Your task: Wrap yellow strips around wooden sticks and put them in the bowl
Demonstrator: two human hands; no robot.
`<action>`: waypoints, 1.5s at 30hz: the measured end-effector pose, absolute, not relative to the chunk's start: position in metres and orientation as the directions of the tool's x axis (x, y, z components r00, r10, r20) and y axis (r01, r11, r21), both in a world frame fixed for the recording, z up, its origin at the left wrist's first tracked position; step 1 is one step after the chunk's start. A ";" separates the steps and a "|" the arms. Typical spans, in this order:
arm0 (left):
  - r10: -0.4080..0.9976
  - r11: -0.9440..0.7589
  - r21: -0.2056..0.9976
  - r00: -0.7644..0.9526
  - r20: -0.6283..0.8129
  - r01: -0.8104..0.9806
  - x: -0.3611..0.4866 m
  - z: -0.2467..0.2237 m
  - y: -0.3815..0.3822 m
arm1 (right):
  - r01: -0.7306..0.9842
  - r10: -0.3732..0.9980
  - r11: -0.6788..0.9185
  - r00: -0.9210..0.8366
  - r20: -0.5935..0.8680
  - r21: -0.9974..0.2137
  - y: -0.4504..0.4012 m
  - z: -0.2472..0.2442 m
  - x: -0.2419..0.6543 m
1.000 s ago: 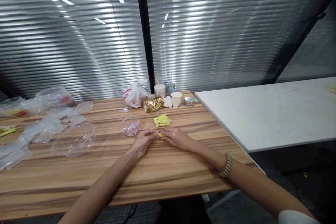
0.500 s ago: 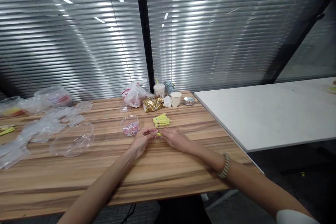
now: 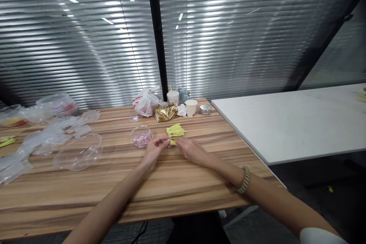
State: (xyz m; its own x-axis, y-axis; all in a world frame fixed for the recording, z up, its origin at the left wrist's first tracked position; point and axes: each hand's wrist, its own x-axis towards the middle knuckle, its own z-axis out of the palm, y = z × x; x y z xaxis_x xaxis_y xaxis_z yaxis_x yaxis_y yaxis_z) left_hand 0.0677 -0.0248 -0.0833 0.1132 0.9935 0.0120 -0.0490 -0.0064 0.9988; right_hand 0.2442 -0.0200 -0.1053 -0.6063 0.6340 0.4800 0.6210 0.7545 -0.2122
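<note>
My left hand (image 3: 154, 153) and my right hand (image 3: 192, 150) meet over the wooden table (image 3: 160, 194), fingers closed on a small yellow strip (image 3: 173, 142) between them. Just behind the fingers lies a bundle of yellow strips (image 3: 175, 130). A clear round tub (image 3: 141, 137) with small pink and white pieces in it stands left of my left hand. On my right wrist is a coiled green bracelet (image 3: 244, 180).
At the back are a white plastic bag (image 3: 146, 103), gold packet (image 3: 166, 113), paper cup (image 3: 191, 108) and round tin (image 3: 205, 109). Clear lids (image 3: 78, 152) and crumpled plastic bags (image 3: 54, 135) cover the left. A white table (image 3: 288, 126) adjoins at right.
The yellow strip now shows more between my fingers, and my left fingers have shifted slightly up. The bundle and tub remain in place.
</note>
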 end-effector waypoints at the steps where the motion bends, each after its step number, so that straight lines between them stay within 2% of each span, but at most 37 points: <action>1: 0.992 -0.064 0.997 0.112 0.058 0.049 0.067 -0.082 -0.025 | 0.630 0.646 0.745 -0.600 0.472 -0.219 -0.019 -0.106 0.245; 3: 0.975 -0.203 0.943 0.140 0.171 0.264 0.064 -0.080 -0.025 | 0.659 0.681 0.716 -0.589 0.435 -0.231 -0.019 -0.107 0.246; 7: 0.884 -0.467 0.688 0.301 0.357 0.556 0.058 -0.081 -0.024 | 0.729 0.755 0.645 -0.560 0.340 -0.231 -0.021 -0.103 0.247; 11: 0.854 -0.520 0.540 0.390 0.344 0.662 0.055 -0.087 -0.023 | 0.767 0.800 0.594 -0.533 0.274 -0.243 -0.022 -0.101 0.247; 18: 0.841 -0.541 0.499 0.434 0.324 0.677 0.055 -0.089 -0.024 | 0.756 0.864 0.501 -0.461 0.201 -0.420 -0.020 -0.103 0.248; 21: 0.835 -0.548 0.532 0.456 0.308 0.645 0.057 -0.087 -0.026 | 0.720 0.861 0.508 -0.445 0.247 -0.473 -0.022 -0.101 0.246; 26: 0.891 -0.397 0.780 0.406 0.202 0.483 0.064 -0.079 -0.028 | 0.644 0.824 0.559 -0.500 0.265 -0.522 -0.025 -0.097 0.246; 29: 0.904 -0.326 0.877 0.389 0.179 0.354 0.067 -0.075 -0.028 | 0.623 0.796 0.597 -0.541 0.272 -0.505 -0.026 -0.098 0.246; 34: 0.910 -0.274 0.918 0.385 0.151 0.287 0.068 -0.074 -0.030 | 0.610 0.765 0.639 -0.563 0.312 -0.468 -0.027 -0.099 0.245; 39: 0.896 -0.255 0.939 0.421 0.140 0.232 0.071 -0.078 -0.031 | 0.652 0.786 0.616 -0.542 0.296 -0.442 -0.025 -0.102 0.244; 45: 0.891 -0.285 0.935 0.419 0.176 0.212 0.072 -0.079 -0.032 | 0.679 0.788 0.616 -0.530 0.313 -0.400 -0.023 -0.104 0.243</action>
